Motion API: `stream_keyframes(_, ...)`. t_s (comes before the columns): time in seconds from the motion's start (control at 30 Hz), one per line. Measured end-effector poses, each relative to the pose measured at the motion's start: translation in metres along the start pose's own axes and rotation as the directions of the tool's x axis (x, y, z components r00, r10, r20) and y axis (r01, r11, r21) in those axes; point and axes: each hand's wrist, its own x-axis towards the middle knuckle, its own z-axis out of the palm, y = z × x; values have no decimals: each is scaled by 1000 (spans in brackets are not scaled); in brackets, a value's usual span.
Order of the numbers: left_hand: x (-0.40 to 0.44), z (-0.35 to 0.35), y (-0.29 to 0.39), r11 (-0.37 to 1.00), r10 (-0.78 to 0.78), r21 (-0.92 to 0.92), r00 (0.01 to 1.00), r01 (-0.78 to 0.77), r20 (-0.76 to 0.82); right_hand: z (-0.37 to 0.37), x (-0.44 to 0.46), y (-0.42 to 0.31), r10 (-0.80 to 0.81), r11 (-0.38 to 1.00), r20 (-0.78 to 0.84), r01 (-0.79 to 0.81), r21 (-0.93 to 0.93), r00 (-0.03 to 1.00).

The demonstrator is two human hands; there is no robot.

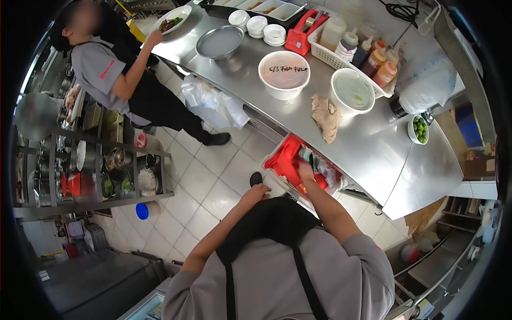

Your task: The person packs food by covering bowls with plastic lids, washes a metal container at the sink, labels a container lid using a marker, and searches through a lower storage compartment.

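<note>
My right hand [305, 172] reaches down into an open drawer [333, 188] under the steel counter. Its fingers are hidden among the contents, so I cannot see whether they grip anything. Beside it lies a bright red plastic bag [285, 158], with grey-green packets [308, 156] and clear plastic bags [327, 173] close by. My left hand [257, 193] hangs in front of my black apron [269, 224], to the left of the drawer. Its fingers look loosely apart, and no object shows in them.
The steel counter [298, 120] carries lidded tubs [284, 80], a crumpled cloth [326, 118], a basket of sauce bottles [320, 50] and a bowl of limes [420, 129]. A co-worker [122, 80] stands at left holding a plate [169, 20]. Plastic bags [213, 101] hang at the counter's edge.
</note>
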Motion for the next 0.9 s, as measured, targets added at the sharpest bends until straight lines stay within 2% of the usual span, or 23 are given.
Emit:
stream_keyframes(0.03,3,0,1,999,32,-15,999,-33,-41,-7,0,2,62,993,8,-62,105,998)
stream_keyframes(0.07,7,0,0,999,40,-15,998,-41,-43,-15,-3,1,30,994,-167,-11,110,985)
stream_keyframes(0.17,19,0,2,996,86,-30,994,-88,-63,-36,-5,7,180,970,-171,-146,196,969)
stream_keyframes(0.23,25,-2,11,988,141,-52,984,-147,-112,-39,-3,19,182,972,-160,-153,179,970)
stream_keyframes(0.3,34,3,13,977,173,-114,981,-182,-83,-45,-5,23,184,970,-201,-145,194,962)
stream_keyframes(0.33,38,4,14,972,190,-128,979,-199,-80,-46,-4,23,231,937,-212,-158,312,949)
stream_keyframes(0.43,48,6,17,955,246,-150,966,-256,-81,-41,1,31,200,937,-204,-127,325,958)
stream_keyframes(0.47,53,9,17,947,270,-154,959,-281,-87,-39,1,32,200,949,-235,-128,288,951)
stream_keyframes(0.5,58,15,13,956,266,-109,962,-272,-69,-37,2,32,194,964,-203,-148,222,960)
stream_keyframes(0.57,73,24,8,934,316,-156,947,-320,-54,-26,9,34,171,985,-160,-163,62,972)
stream_keyframes(0.67,83,22,30,936,302,-183,953,-301,-20,-7,14,46,103,994,-122,-108,-33,987)
stream_keyframes(0.77,89,25,40,939,294,-188,956,-287,12,-25,11,27,147,988,-13,-148,-45,989)
stream_keyframes(0.8,91,26,43,943,286,-188,958,-276,27,-31,9,21,193,981,-1,-193,22,981)
stream_keyframes(0.9,95,31,47,958,263,-139,960,-249,95,-42,9,13,210,977,29,-211,28,977)
